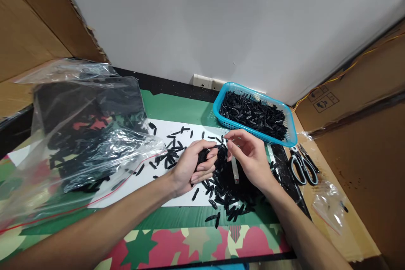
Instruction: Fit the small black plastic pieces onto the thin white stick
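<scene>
My left hand [196, 164] is closed around a bunch of small black pieces [202, 157], with one narrow piece poking out past the thumb toward the right. Close beside it, my right hand [248, 154] has its thumb and fingers curled together; whatever may be between the fingertips is too small to make out. Beneath both hands lies a heap of loose black elongated pieces [223, 185], on and around a white sheet [183, 192]. A short whitish strip [235, 171] rests on the heap under my right hand.
Behind the right hand stands a blue plastic basket [294, 128] full of black pieces. Clear zip bags [104, 152] holding black pieces lie at left. Scissors [302, 168] and a small clear bag [329, 204] sit at right. Cardboard [363, 152] and a wall [221, 21] enclose the table.
</scene>
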`<state>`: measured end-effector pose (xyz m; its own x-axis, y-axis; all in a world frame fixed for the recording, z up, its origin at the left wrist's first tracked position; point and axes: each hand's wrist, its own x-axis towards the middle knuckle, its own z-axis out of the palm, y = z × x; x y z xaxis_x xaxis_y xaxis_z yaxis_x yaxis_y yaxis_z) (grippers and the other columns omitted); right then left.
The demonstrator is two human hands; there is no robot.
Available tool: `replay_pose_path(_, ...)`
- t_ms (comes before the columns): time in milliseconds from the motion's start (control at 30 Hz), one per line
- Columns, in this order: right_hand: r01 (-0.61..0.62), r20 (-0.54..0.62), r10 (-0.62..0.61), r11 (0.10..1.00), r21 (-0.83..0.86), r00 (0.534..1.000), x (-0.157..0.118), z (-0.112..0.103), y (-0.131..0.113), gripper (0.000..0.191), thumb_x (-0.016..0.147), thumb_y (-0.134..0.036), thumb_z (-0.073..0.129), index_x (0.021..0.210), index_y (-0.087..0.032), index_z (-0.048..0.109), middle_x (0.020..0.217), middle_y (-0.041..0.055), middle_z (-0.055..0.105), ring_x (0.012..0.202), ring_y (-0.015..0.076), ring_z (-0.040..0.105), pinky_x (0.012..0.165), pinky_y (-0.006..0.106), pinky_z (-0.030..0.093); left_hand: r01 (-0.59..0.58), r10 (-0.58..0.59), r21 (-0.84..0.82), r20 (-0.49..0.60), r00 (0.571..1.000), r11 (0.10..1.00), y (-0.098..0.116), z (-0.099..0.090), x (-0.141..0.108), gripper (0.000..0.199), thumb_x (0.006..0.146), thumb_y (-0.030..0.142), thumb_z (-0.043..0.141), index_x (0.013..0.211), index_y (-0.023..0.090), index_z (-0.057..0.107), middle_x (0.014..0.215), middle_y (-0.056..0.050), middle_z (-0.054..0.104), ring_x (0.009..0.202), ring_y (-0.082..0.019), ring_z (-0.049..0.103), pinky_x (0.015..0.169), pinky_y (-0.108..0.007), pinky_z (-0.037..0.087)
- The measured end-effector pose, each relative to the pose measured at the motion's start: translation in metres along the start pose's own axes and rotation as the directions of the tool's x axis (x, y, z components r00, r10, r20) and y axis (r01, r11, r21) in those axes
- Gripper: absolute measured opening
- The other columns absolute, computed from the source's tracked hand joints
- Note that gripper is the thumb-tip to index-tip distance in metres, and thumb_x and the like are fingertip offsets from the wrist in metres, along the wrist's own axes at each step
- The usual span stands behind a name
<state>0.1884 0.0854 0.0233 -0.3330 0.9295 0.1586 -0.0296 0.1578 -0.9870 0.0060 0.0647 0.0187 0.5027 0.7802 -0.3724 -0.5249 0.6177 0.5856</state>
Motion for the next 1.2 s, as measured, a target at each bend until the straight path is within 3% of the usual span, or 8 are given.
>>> replay_pose_path(233,-0.094,0.103,0.091,0.995,0.033,0.991,0.0007,-0.0006,0.0018,0.021,0.096,-0.040,0.072,0.104,-0.021,0.074,0.075,-0.0003,0.065,0.062,0.0140,0.062,0.062,0.028,0.053,-0.048,0.048,-0.008,0.020,0.999,0.999,-0.0008,-0.0003,-0.0003,0.039,0.096,0.034,0.053,0.061,0.019,0.048,0.040,0.008,0.031,0.028,-0.005,0.017,0.027,-0.015,0.019)
replay_pose_path(400,-0.109,0.089,0.107,0.994,0.016,0.990,0.0007,0.0002,0.0020,0.021,0.091,-0.039,0.078,0.100,-0.020,0.076,0.080,0.0005,0.069,0.061,0.0132,0.065,0.060,0.027,0.054,-0.035,0.036,-0.044,0.032,0.999,0.998,-0.0015,0.0000,-0.0012,0.039,0.098,0.032,0.051,0.062,0.019,0.049,0.040,0.008,0.031,0.028,-0.005,0.016,0.027,-0.015,0.019)
replay_pose_path(567,-0.131,0.099,0.127,0.991,0.040,0.987,0.0006,0.0013,0.0001,0.025,0.085,-0.041,0.084,0.091,-0.019,0.073,0.073,-0.0007,0.068,0.057,0.0136,0.066,0.056,0.026,0.054,-0.054,0.054,-0.001,0.046,0.997,0.999,-0.0027,0.0012,-0.0018,0.040,0.100,0.033,0.054,0.063,0.019,0.049,0.039,0.008,0.032,0.028,-0.005,0.016,0.027,-0.014,0.018)
replay_pose_path(933,-0.353,0.210,0.299,0.882,0.311,0.931,-0.0017,0.0049,0.0064,0.027,0.084,-0.041,0.085,0.090,-0.018,0.073,0.065,-0.0030,0.066,0.048,0.0115,0.063,0.051,0.025,0.060,-0.048,0.052,-0.044,0.083,0.995,0.998,-0.0031,-0.0007,-0.0021,0.038,0.095,0.027,0.057,0.060,0.017,0.050,0.039,0.009,0.030,0.027,-0.004,0.017,0.027,-0.013,0.019)
replay_pose_path(1200,-0.258,0.111,0.235,0.921,0.292,0.966,0.0009,-0.0020,0.0073,0.028,0.080,-0.035,0.089,0.100,-0.019,0.077,0.078,-0.0021,0.070,0.059,0.0118,0.070,0.058,0.025,0.064,-0.014,0.035,-0.178,0.110,0.993,0.984,0.0013,-0.0052,-0.0029,0.034,0.093,0.025,0.053,0.061,0.017,0.052,0.041,0.008,0.030,0.028,-0.004,0.016,0.027,-0.015,0.021)
